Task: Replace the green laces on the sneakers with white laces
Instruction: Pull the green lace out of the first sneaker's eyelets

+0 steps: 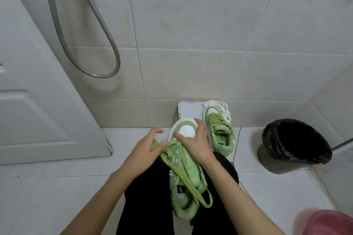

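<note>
While near second sneaker (219, 131), bin (264, 155) black-bagged

Nothing legible; the dark label (180, 191) inside the held sneaker (191, 168) is blurred

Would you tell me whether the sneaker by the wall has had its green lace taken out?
No, a green lace is threaded across that sneaker.

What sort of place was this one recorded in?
Most likely a bathroom or shower room: a metal shower hose hangs against the tiled wall, the floor is tiled too, and a bin lined with a black bag stands on it.
</note>
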A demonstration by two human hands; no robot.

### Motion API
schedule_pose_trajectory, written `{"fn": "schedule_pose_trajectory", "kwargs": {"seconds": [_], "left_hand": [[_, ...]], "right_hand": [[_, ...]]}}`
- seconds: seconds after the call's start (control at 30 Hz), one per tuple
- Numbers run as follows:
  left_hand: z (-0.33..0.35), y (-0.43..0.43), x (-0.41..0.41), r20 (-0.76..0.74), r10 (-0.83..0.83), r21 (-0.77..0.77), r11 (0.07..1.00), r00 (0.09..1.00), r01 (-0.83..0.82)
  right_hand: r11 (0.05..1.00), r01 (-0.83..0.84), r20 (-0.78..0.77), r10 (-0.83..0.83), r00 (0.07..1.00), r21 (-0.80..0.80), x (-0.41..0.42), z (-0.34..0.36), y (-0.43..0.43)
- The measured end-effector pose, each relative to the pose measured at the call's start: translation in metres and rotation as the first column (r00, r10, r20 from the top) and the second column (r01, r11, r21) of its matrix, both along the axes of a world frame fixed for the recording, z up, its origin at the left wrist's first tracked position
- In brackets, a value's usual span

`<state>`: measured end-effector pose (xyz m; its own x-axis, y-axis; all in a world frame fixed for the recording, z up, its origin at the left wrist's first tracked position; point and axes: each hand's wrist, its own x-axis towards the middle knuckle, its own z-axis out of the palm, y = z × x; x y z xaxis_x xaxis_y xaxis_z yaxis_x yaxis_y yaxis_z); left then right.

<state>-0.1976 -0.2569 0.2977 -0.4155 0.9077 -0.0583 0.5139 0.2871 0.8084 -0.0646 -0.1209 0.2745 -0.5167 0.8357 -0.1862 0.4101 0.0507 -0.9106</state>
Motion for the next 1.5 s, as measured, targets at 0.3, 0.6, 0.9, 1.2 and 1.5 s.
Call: {"fn": "schedule_pose_trajectory", "kwargs": {"seconds": [0.3,0.6,0.9,1.2,1.5], "left_hand": [[-0.016,0.029,0.015,-0.168,-0.180,-0.098,0.981,0.969,0.166],[-0.003,-0.002,-0.003,0.198,-0.018,0.180,0.984,0.980,-0.018],[0.020,-0.015,-0.037,0.133,0.139,0.224,0.960,0.981,-0.166],[-0.003,0.016,0.008,-0.142,-0.030,0.002,1.000,0.989,0.030],[-0.010,0.032,0.019,-0.049,-0.061,-0.082,0.995,0.997,0.057]], "right_hand": [[1.000,0.013,0.001,-0.013,1.000,-0.019,0.002,0.001,0.002],[0.998,-0.014,0.030,0.012,0.999,0.060,0.003,0.001,0.000],[1.000,0.003,0.042,-0.004,0.999,0.025,0.000,0.002,-0.001],[1.000,0.012,0.016,-0.012,1.000,-0.005,-0.001,-0.001,0.000],[0.999,0.022,0.028,-0.021,0.999,-0.025,-0.001,0.000,0.001]]}}
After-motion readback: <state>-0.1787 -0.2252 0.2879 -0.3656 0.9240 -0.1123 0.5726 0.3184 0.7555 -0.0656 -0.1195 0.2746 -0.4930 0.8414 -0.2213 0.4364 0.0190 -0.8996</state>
